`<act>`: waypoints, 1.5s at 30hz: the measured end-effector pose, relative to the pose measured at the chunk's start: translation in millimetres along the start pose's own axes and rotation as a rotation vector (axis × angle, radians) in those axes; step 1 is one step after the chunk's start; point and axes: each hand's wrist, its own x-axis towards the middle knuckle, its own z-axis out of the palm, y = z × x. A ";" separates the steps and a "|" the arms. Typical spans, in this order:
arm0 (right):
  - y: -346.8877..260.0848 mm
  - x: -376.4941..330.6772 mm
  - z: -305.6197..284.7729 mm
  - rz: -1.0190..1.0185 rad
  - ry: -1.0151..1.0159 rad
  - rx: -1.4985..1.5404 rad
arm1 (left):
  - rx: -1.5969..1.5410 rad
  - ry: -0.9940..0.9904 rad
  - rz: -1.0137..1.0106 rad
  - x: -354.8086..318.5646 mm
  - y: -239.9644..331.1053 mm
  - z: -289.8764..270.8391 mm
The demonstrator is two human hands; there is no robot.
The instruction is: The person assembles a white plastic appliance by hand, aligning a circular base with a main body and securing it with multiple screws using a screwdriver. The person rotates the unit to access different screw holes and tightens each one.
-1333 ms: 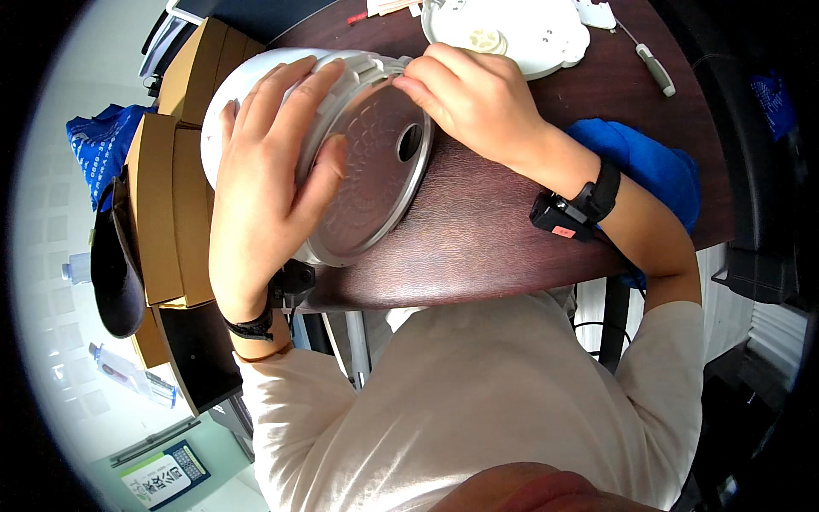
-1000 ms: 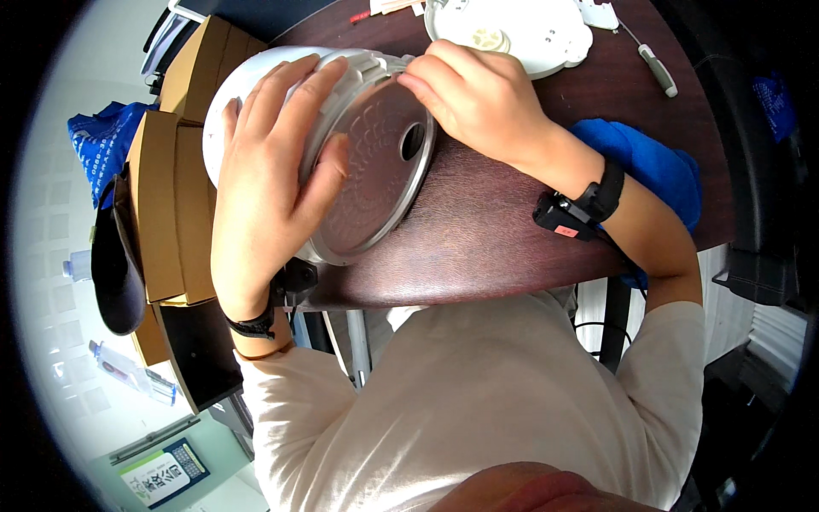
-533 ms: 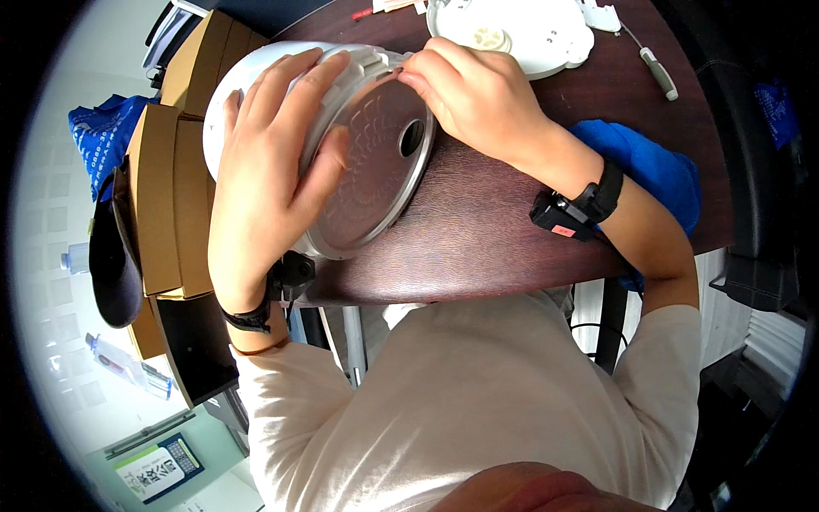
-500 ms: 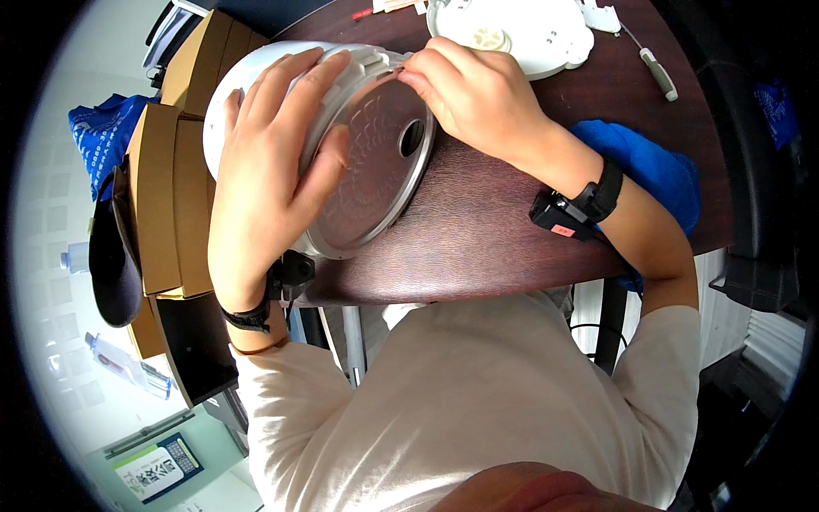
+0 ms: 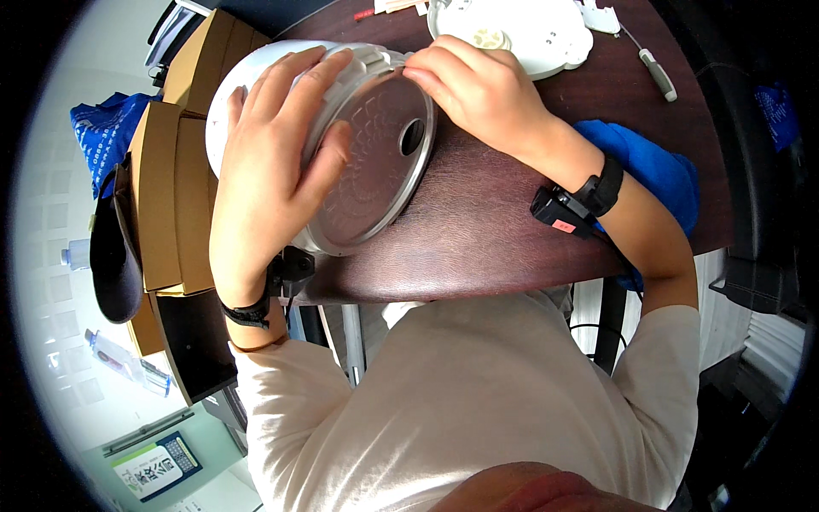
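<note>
A white round appliance body (image 5: 247,85) lies on its side on the dark wooden table (image 5: 512,230), its grey metal base plate (image 5: 375,162) with a round hole facing me. My left hand (image 5: 273,179) lies spread over the body's side and rim, thumb pressed on the plate. My right hand (image 5: 478,90) grips the upper right rim of the base, fingertips curled over the edge. A black band sits on each wrist.
A white round lid part (image 5: 520,30) lies at the table's far edge, with a screwdriver (image 5: 653,64) to its right. A blue cloth (image 5: 657,171) lies under my right forearm. Brown cardboard boxes (image 5: 166,196), a dark cap (image 5: 115,247) and a blue bag (image 5: 107,128) stand left.
Both hands stay on the appliance body. My right fingers have shifted slightly along the rim; the body has barely turned.
</note>
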 end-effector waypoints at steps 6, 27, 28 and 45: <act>2.6 0.7 3.8 -0.060 0.054 -0.021 | -0.001 -0.016 -0.015 0.1 2.1 -1.8; 4.8 5.4 1.9 -0.144 0.009 -0.199 | 0.009 -0.019 0.008 4.5 4.0 -2.5; 5.5 5.4 1.6 -0.151 0.017 -0.219 | 0.009 -0.020 0.012 5.4 4.0 -1.9; 8.2 -1.8 4.4 -0.088 0.047 -0.109 | 0.010 -0.015 0.007 5.0 3.4 -2.4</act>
